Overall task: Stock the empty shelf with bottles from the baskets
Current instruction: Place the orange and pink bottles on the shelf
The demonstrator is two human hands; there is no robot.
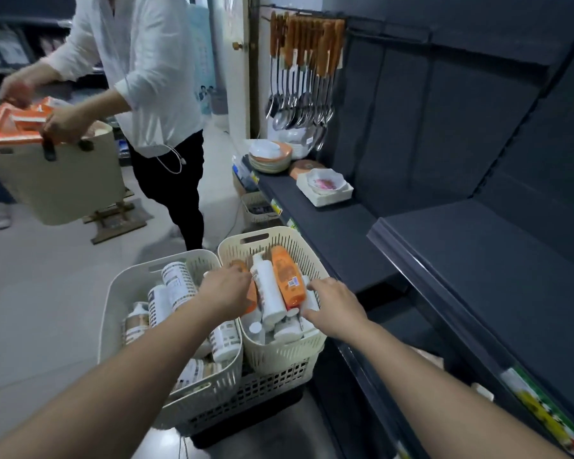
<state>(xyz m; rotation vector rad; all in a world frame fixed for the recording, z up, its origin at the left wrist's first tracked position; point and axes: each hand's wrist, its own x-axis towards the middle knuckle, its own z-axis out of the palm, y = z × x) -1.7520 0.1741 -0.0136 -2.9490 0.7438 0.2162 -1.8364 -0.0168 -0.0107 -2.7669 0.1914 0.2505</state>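
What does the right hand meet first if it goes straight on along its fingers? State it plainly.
Probably the orange bottle lying on top in the slotted basket: the right hand points its fingertips at its side. Depth is unclear; a white bottle just below might come first.

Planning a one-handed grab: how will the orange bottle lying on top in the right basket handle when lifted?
The orange bottle looks like smooth rigid plastic: probably stiff, perhaps slippery. It lies loose on white bottles, so lifting it may shift them. Its flattish body seems unlikely to roll.
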